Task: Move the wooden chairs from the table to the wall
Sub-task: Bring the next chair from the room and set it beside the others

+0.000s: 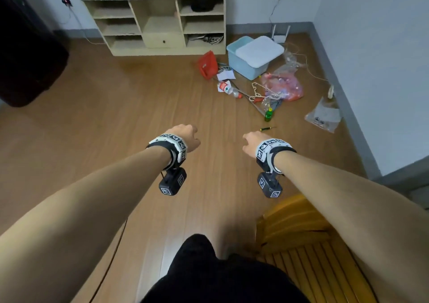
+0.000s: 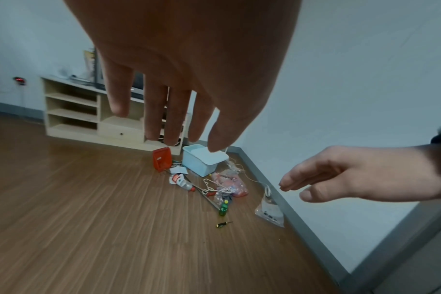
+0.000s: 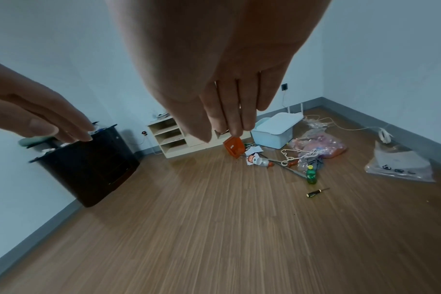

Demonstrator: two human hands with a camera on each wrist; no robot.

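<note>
A wooden chair with a slatted seat stands at the lower right of the head view, under my right forearm. Both arms reach forward over the bare floor. My left hand hangs in the air with straight, relaxed fingers and holds nothing. My right hand hangs beside it, fingers straight and close together, also with nothing in it. Neither hand touches the chair. No table shows in any view.
A pale shelf unit stands against the far wall. Clutter lies on the floor at the right: a light blue bin, an orange dustpan, bottles, hangers, plastic bags and a screwdriver. A dark cabinet stands at left.
</note>
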